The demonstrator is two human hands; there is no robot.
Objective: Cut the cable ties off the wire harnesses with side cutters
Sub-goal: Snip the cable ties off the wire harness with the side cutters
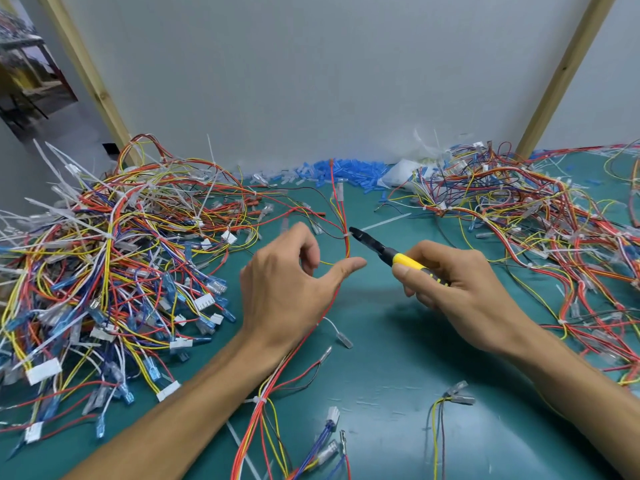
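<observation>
The left hand point(287, 289) holds a harness point(341, 209) upright over the bench point(381, 341). The right hand point(457, 285) grips the cutters point(384, 251), whose tips touch the harness's white tie point(346, 234). Wire piles point(114, 254) flank both.

1. Place: a wiring workshop bench, where I am working.
2. Wire harnesses point(114, 265) are lying heaped to my left and right on a green mat point(398, 358).
3. White cable ties point(55, 161) are sticking out of the left heap.
4. Loose blue terminal sleeves point(346, 171) are piling against a grey partition point(311, 81).
5. Timber posts point(86, 71) are framing it.
6. I am gripping yellow-handled side cutters point(398, 257).
</observation>
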